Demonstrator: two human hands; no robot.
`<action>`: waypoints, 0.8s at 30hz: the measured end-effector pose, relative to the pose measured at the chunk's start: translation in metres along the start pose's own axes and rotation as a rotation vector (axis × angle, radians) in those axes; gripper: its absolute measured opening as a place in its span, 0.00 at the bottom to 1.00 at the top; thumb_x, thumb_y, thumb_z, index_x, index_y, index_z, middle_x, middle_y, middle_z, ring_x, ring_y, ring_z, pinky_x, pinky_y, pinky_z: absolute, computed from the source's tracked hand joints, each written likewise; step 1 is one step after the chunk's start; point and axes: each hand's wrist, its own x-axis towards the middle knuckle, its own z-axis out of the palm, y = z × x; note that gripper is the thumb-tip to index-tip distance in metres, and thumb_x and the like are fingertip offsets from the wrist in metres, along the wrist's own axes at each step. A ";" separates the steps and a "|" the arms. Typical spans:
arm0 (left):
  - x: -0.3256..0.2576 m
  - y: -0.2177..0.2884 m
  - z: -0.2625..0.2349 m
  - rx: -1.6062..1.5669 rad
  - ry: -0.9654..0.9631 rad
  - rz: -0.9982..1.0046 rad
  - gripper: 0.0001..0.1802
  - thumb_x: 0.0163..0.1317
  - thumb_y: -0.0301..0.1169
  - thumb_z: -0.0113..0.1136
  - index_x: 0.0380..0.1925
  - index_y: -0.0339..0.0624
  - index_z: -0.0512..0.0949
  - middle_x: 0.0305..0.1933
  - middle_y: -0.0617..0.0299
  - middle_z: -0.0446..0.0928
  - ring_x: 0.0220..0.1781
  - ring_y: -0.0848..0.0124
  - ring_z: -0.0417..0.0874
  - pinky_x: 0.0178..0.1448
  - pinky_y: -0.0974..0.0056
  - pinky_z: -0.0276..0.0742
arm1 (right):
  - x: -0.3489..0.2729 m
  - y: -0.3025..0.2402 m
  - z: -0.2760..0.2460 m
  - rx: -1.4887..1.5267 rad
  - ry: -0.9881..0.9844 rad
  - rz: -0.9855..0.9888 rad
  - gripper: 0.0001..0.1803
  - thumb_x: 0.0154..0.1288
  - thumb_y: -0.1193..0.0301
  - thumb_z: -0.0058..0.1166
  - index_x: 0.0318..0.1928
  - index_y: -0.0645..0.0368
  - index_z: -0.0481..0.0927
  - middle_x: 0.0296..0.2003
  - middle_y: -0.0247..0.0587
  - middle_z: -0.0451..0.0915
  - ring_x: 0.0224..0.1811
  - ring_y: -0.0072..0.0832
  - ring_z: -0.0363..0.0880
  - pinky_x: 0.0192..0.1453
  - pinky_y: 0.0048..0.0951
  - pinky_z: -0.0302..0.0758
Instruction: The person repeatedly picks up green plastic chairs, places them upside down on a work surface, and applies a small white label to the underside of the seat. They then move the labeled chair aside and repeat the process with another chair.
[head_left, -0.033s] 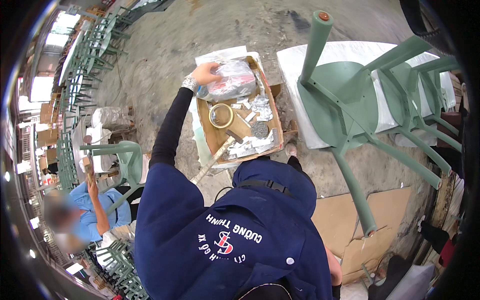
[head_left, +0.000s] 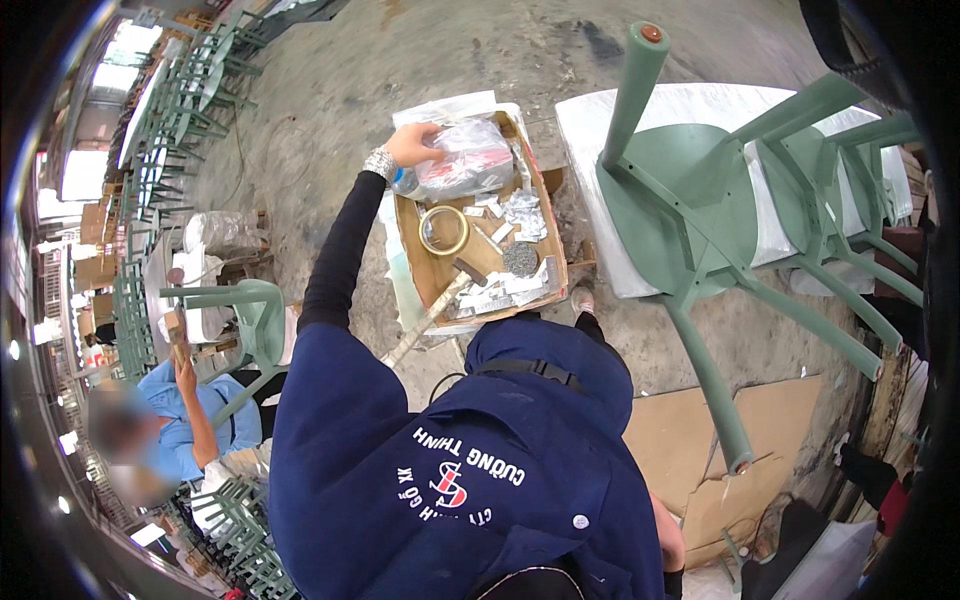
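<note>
My left hand (head_left: pixel 412 146) reaches over the far left corner of a shallow cardboard box (head_left: pixel 408 230), its fingers closed on the edge of a clear plastic bag (head_left: pixel 468 165). What the bag contains is hard to make out. A blue-tinted clear item (head_left: pixel 404 184) lies just below the hand. Also in the box are a roll of tape (head_left: pixel 443 231), a grey scouring pad (head_left: pixel 520 260) and several small white packets (head_left: pixel 523 213). A hammer (head_left: pixel 425 322) rests over its near edge, handle toward me. Of my right arm only bare skin (head_left: pixel 667 530) shows; that hand is out of sight.
On the right, upturned green chairs (head_left: pixel 690 200) stand on a plastic-wrapped surface (head_left: pixel 625 270), legs pointing up and outward. Flattened cardboard (head_left: pixel 670 430) covers floor near my right. At left a person in blue (head_left: pixel 185 420) works by another green chair (head_left: pixel 262 325). Rows of chairs fill the far left.
</note>
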 end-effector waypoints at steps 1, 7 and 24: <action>0.003 -0.004 -0.002 -0.069 -0.057 0.038 0.31 0.48 0.50 0.65 0.46 0.38 0.78 0.41 0.53 0.81 0.43 0.63 0.81 0.50 0.62 0.75 | 0.000 0.001 -0.002 -0.067 -0.005 -0.013 0.08 0.53 0.79 0.59 0.36 0.68 0.80 0.31 0.38 0.83 0.34 0.17 0.76 0.37 0.24 0.73; 0.015 -0.023 -0.017 -0.581 -0.160 -0.258 0.27 0.61 0.48 0.57 0.49 0.36 0.77 0.44 0.59 0.80 0.43 0.73 0.78 0.49 0.67 0.74 | 0.015 -0.008 -0.018 -0.472 -0.111 0.010 0.07 0.55 0.78 0.56 0.35 0.68 0.79 0.28 0.41 0.83 0.32 0.17 0.76 0.35 0.24 0.73; -0.044 0.053 -0.044 0.267 0.450 -0.100 0.11 0.44 0.35 0.62 0.22 0.39 0.75 0.23 0.51 0.77 0.29 0.52 0.80 0.33 0.53 0.74 | 0.121 -0.030 -0.002 -0.976 0.775 -0.346 0.13 0.60 0.71 0.56 0.43 0.63 0.76 0.31 0.44 0.78 0.35 0.36 0.76 0.42 0.34 0.71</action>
